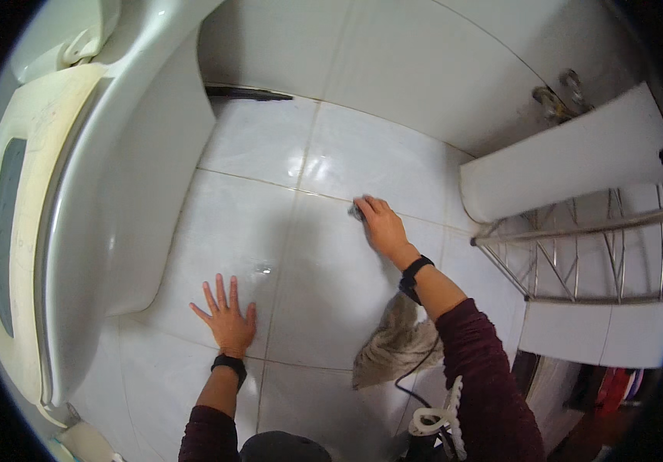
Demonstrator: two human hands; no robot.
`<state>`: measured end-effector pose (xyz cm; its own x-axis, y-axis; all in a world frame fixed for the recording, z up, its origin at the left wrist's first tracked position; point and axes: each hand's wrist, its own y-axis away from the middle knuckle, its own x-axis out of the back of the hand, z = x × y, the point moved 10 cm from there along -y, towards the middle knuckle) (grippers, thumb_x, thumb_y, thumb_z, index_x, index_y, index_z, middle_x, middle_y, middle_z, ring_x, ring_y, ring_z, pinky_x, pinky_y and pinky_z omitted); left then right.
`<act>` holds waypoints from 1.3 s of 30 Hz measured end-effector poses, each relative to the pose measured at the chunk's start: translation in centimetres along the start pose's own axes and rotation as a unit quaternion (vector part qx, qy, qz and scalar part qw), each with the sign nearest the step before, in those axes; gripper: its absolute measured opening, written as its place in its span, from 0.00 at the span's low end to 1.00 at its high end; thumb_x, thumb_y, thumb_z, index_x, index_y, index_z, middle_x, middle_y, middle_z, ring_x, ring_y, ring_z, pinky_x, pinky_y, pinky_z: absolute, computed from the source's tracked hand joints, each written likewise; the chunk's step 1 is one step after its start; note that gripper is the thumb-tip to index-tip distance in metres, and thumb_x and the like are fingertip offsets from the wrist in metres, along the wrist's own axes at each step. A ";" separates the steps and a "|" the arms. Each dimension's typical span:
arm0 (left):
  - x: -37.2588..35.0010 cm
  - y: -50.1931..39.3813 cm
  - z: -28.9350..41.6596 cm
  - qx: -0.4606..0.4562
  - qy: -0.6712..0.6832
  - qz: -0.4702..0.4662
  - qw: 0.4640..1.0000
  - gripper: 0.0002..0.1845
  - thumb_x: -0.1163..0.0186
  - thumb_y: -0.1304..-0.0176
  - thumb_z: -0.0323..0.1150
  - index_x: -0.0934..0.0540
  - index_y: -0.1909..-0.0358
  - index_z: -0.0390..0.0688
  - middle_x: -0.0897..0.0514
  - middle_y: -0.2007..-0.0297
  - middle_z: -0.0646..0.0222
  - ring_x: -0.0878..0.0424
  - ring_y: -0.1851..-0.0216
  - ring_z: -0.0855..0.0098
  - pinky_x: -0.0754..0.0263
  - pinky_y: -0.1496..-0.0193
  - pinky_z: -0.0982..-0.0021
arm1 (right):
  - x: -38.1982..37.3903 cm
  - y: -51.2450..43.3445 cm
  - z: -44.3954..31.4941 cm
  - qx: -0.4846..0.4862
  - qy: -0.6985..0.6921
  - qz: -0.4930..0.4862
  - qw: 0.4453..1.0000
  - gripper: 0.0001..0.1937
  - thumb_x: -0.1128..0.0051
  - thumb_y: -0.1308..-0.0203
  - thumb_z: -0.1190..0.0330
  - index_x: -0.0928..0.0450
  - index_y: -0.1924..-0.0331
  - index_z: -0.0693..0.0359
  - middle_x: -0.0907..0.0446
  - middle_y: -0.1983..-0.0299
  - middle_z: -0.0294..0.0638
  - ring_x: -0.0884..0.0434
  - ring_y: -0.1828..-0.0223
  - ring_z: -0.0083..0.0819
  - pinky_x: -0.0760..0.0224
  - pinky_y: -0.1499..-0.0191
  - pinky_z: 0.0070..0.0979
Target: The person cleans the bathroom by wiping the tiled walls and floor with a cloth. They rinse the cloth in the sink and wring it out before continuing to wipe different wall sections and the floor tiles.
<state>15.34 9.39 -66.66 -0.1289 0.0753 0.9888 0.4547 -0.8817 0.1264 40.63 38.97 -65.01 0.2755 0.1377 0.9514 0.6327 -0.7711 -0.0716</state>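
My left hand [228,323] lies palm down on the white tiled floor [331,277], fingers spread, with nothing in it. Farther out and to the right, my right hand [384,226] presses a small grey scouring pad [356,211] against the floor close to a grout line. Most of the pad is covered by the fingers, so its exact kind is hard to tell. A crumpled grey-brown cloth [392,352] lies on the tiles beneath my right forearm. Wet, shiny patches show on the floor between and beyond my hands.
A white toilet [129,161] with a yellowed seat [60,150] stands along the left. At right are a white pedestal [562,153] and a metal wire rack [568,234]. Taps or valves [556,104] sit by the far wall. A dark cable [409,388] runs near the cloth.
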 end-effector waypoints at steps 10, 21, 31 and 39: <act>-0.3 0.8 0.5 0.000 -0.042 0.056 0.998 0.38 0.49 0.32 0.47 0.50 0.22 0.58 0.57 0.21 0.71 0.64 0.21 0.56 0.74 0.29 0.29 | 21.7 34.6 17.7 -0.266 0.150 -0.103 0.947 0.16 0.41 0.48 0.71 0.31 0.55 0.59 0.19 0.66 0.51 0.20 0.61 0.53 0.25 0.59 0.48; -2.5 4.1 8.9 -0.113 0.039 -0.282 0.952 0.47 0.39 0.37 0.40 0.54 0.24 0.40 0.53 0.25 0.45 0.54 0.24 0.45 0.49 0.26 0.46 | 21.1 78.9 16.7 -0.629 0.141 0.087 0.759 0.16 0.35 0.51 0.69 0.26 0.59 0.62 0.22 0.58 0.51 0.23 0.53 0.52 0.30 0.51 0.47; -7.4 24.3 29.4 -0.294 0.135 -0.203 0.924 0.44 0.38 0.38 0.43 0.47 0.24 0.46 0.44 0.32 0.37 0.47 0.31 0.34 0.48 0.28 0.44 | 9.4 78.6 14.5 -0.575 0.068 0.128 0.805 0.29 0.45 0.39 0.68 0.35 0.32 0.61 0.35 0.31 0.51 0.35 0.33 0.54 0.46 0.29 0.46; -6.6 29.9 30.0 -0.282 0.053 -0.226 0.931 0.42 0.36 0.39 0.42 0.44 0.26 0.46 0.43 0.30 0.47 0.46 0.29 0.41 0.47 0.32 0.35 | 12.2 71.7 23.0 -0.474 0.067 0.122 0.870 0.26 0.48 0.35 0.66 0.34 0.33 0.62 0.35 0.31 0.47 0.39 0.29 0.47 0.50 0.27 0.46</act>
<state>56.20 -3.47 -67.06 -0.2948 0.4784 0.8271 -0.1977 -0.8774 0.4371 106.06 -0.36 -65.43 0.1903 -0.1272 0.9734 -0.3303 -0.9421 -0.0585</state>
